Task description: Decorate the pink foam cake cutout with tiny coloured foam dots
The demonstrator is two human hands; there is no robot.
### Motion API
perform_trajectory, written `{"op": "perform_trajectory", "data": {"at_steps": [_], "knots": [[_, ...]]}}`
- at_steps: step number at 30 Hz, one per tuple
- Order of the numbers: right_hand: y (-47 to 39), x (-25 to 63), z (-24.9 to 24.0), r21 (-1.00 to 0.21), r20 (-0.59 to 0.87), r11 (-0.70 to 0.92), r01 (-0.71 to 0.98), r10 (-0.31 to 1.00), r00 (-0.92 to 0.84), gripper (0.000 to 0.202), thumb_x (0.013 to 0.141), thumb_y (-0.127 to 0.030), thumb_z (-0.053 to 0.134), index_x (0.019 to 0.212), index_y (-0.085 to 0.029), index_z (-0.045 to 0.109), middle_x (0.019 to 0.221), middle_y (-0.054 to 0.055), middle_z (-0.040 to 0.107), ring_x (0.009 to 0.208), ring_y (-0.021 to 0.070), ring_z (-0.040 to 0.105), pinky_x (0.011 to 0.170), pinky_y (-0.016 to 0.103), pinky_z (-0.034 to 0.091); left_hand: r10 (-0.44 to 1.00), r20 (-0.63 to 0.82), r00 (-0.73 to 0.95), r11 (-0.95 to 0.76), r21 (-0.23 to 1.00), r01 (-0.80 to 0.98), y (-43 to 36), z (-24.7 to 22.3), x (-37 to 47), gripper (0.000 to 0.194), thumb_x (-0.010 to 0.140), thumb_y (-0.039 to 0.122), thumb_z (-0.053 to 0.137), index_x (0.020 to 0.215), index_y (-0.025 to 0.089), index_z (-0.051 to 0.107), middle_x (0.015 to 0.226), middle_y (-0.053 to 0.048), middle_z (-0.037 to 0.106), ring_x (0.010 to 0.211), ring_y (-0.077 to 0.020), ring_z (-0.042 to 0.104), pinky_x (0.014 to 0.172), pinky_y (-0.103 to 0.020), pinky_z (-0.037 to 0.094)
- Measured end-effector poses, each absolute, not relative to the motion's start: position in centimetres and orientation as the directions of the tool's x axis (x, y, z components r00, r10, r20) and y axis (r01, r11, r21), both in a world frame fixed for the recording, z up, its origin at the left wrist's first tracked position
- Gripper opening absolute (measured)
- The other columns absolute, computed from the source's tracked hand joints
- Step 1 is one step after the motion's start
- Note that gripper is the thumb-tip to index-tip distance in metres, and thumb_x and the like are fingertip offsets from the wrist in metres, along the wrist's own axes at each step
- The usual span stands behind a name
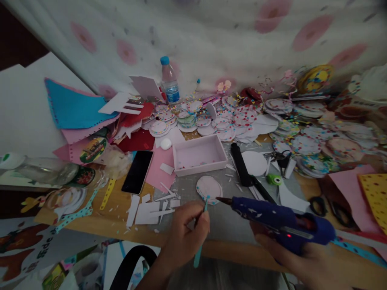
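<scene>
Left hand: The left hand (188,228) pinches turquoise tweezers (198,255), their long axis running away from the wearer toward the disc.
Right hand: The right hand (298,262) grips a blue glue gun (272,217) lying crosswise, its nozzle (224,200) aimed leftward.
Pale disc: The pale disc (209,187), dotted with blue along its rim, lies on a gray mat (223,229) just beyond the left fingers, the nearer hand's.
Meeting point: Tweezer tips reach the disc's near rim at a small blue piece (208,197); the nozzle ends by its right-hand edge (whether it touches, the view does not tell).
Behind: An open white box (201,167) sits just beyond the disc.
</scene>
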State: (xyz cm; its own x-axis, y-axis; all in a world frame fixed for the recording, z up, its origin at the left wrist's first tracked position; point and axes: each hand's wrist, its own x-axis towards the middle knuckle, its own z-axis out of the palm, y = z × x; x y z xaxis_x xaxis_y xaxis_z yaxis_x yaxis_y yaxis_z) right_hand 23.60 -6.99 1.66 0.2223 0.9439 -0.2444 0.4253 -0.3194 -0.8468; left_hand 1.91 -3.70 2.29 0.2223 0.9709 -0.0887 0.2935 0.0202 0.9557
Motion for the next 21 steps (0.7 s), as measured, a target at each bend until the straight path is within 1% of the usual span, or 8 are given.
{"op": "perform_trajectory", "data": {"at_steps": [3, 4, 7, 9, 12, 15, 18, 21], "knots": [[-7.0, 23.1, 2.2, -0.847, -0.347, -0.384, 0.366, 0.923, 0.167, 0.033, 0.065, -0.057, 0.065, 0.064, -0.025, 0.072, 0.056, 0.003, 0.07, 0.05, 0.0193, 0.064, 0.047, 0.023, 0.054, 0.967, -0.075, 0.243, -0.003, 0.952, 0.306, -3.7, 2.5, 1.9, 0.033, 0.088, 0.022, 0.04, 0.055, 0.02, 0.035, 0.055, 0.003, 0.039, 0.054, -0.0108, 0.041, 0.055, -0.025, 0.03], [-7.0, 23.2, 2.2, -0.843, -0.356, -0.39, 0.369, 0.921, 0.159, 0.034, 0.064, -0.059, 0.065, 0.061, -0.025, 0.071, 0.055, 0.003, 0.069, 0.05, 0.0193, 0.064, 0.047, 0.024, 0.054, 0.966, -0.068, 0.249, -0.01, 0.953, 0.302, -3.8, 2.6, 1.8, 0.033, 0.088, 0.022, 0.04, 0.056, 0.02, 0.035, 0.055, 0.003, 0.039, 0.054, -0.011, 0.041, 0.055, -0.025, 0.03], [-6.8, 23.5, 2.0, -0.834, -0.335, -0.373, 0.408, 0.928, 0.162, 0.039, 0.066, -0.062, 0.061, 0.054, -0.026, 0.067, 0.052, 0.003, 0.066, 0.05, 0.019, 0.062, 0.048, 0.024, 0.052, 0.962, -0.05, 0.268, -0.032, 0.956, 0.293, -3.7, 2.7, 1.7, 0.033, 0.089, 0.022, 0.04, 0.056, 0.02, 0.033, 0.055, 0.003, 0.039, 0.055, -0.0112, 0.042, 0.055, -0.025, 0.03], [-6.7, 23.5, 1.8, -0.836, -0.306, -0.343, 0.427, 0.939, 0.155, 0.039, 0.069, -0.062, 0.059, 0.056, -0.025, 0.067, 0.051, 0.002, 0.065, 0.051, 0.0195, 0.062, 0.049, 0.024, 0.052, 0.96, -0.038, 0.277, -0.047, 0.955, 0.293, -3.6, 2.8, 1.6, 0.033, 0.088, 0.021, 0.041, 0.056, 0.02, 0.032, 0.055, 0.003, 0.039, 0.055, -0.0112, 0.042, 0.056, -0.026, 0.03], [-6.7, 23.5, 1.6, -0.836, -0.277, -0.31, 0.454, 0.951, 0.138, 0.035, 0.073, -0.057, 0.058, 0.061, -0.025, 0.066, 0.054, 0.002, 0.064, 0.053, 0.02, 0.062, 0.051, 0.025, 0.053, 0.957, -0.019, 0.288, -0.068, 0.955, 0.289, -3.4, 3.0, 1.7, 0.033, 0.087, 0.02, 0.04, 0.056, 0.02, 0.031, 0.054, 0.003, 0.038, 0.054, -0.0112, 0.041, 0.055, -0.026, 0.03], [-6.9, 23.6, 1.5, -0.823, -0.28, -0.326, 0.466, 0.945, 0.166, 0.033, 0.072, -0.054, 0.058, 0.06, -0.025, 0.066, 0.053, 0.002, 0.064, 0.054, 0.0198, 0.062, 0.05, 0.024, 0.052, 0.956, -0.009, 0.292, -0.079, 0.955, 0.286, -3.4, 3.1, 1.8, 0.032, 0.086, 0.019, 0.04, 0.056, 0.02, 0.03, 0.053, 0.003, 0.038, 0.054, -0.0114, 0.041, 0.055, -0.026, 0.03], [-7.2, 23.8, 1.2, -0.806, -0.305, -0.364, 0.467, 0.931, 0.2, 0.031, 0.071, -0.055, 0.059, 0.064, -0.025, 0.068, 0.056, 0.001, 0.067, 0.057, 0.0206, 0.065, 0.052, 0.023, 0.053, 0.954, -0.01, 0.299, -0.08, 0.955, 0.285, -3.4, 3.1, 1.8, 0.032, 0.086, 0.019, 0.04, 0.056, 0.02, 0.029, 0.053, 0.003, 0.038, 0.054, -0.0114, 0.041, 0.055, -0.027, 0.029], [-7.2, 23.9, 0.9, -0.803, -0.294, -0.345, 0.487, 0.939, 0.18, 0.031, 0.073, -0.054, 0.059, 0.067, -0.025, 0.068, 0.059, 0.002, 0.068, 0.056, 0.0209, 0.065, 0.052, 0.026, 0.054, 0.952, -0.019, 0.307, -0.071, 0.957, 0.281, -3.4, 3.1, 1.8, 0.032, 0.086, 0.02, 0.04, 0.056, 0.02, 0.03, 0.054, 0.003, 0.038, 0.054, -0.0114, 0.041, 0.055, -0.027, 0.029]]}}
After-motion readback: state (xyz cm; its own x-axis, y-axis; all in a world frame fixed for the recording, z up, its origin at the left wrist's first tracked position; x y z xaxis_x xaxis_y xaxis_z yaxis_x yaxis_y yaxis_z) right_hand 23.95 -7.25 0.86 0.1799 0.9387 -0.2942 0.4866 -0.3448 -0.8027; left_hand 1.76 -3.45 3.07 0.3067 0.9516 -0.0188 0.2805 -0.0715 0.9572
